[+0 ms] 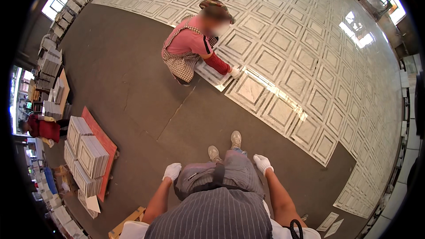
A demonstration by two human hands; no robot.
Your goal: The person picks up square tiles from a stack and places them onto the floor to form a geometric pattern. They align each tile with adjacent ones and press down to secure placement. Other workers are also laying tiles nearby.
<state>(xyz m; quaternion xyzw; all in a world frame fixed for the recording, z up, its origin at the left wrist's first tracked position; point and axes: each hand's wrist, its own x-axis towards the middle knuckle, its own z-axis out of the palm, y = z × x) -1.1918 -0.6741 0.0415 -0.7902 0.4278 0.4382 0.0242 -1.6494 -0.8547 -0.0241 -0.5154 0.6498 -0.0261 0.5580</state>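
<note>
Left hand (pixel 171 171) and right hand (pixel 263 163), both white-gloved, are hanging beside the striped apron (pixel 217 208), well apart from the tiles. Fingers are looking curled, nothing showing in them; palms are facing out of view, so can't tell how tightly they're closing. Tile field (pixel 283 62) is lying flat ahead and right, near edge running diagonally from upper left to lower right. Squarish panel (pixel 213 74) is sitting at that edge, one corner pointing toward the wearer; no clear long axis. Co-worker (pixel 183 46) is bending over it, arm and body hiding part. Glare is washing out some tiles; fisheye rim is cutting off the room's edges. Floor (pixel 133 79) is showing dark grey, cracked. Panel stacks (pixel 91 152) are resting on a red board (pixel 112 148) at left.
</note>
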